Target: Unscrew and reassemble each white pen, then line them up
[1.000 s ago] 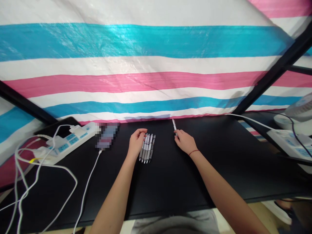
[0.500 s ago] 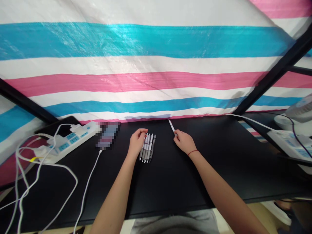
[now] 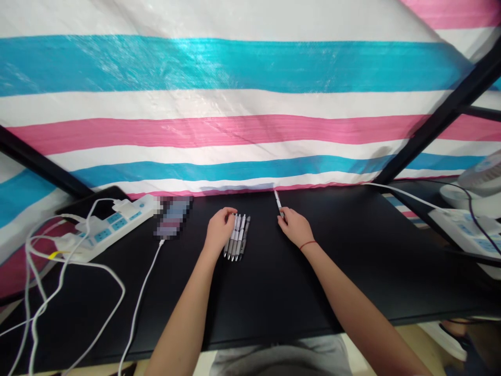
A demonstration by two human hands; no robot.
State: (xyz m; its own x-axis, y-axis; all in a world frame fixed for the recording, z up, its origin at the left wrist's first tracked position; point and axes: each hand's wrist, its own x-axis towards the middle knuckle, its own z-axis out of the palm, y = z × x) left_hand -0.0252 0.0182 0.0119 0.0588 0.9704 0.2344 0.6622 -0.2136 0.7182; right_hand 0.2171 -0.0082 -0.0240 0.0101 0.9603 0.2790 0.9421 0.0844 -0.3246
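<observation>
Several click pens (image 3: 237, 239), white above and grey toward their tips, lie side by side on the black tabletop (image 3: 258, 292), with a darker one at the right end of the row. My left hand (image 3: 221, 227) rests against the left side of this row, its fingers curled round the upper end of the leftmost pen and partly hiding it. Apart from the row, my right hand (image 3: 295, 227) holds a single white pen (image 3: 277, 199) between thumb and fingers. That pen points away from me toward the back edge, its near end hidden in the hand.
At left, a white power strip (image 3: 113, 227) carries plugs and looped white cables (image 3: 121, 308). A blurred phone (image 3: 174, 216) lies beside it on a charging cable. Another power strip (image 3: 469, 230) and a fan (image 3: 477, 183) stand at right. A striped sheet (image 3: 250, 130) hangs behind.
The pen in my right hand has swung slightly, its far end shifting right and toward the back edge. My left hand and the row of pens have barely moved.
</observation>
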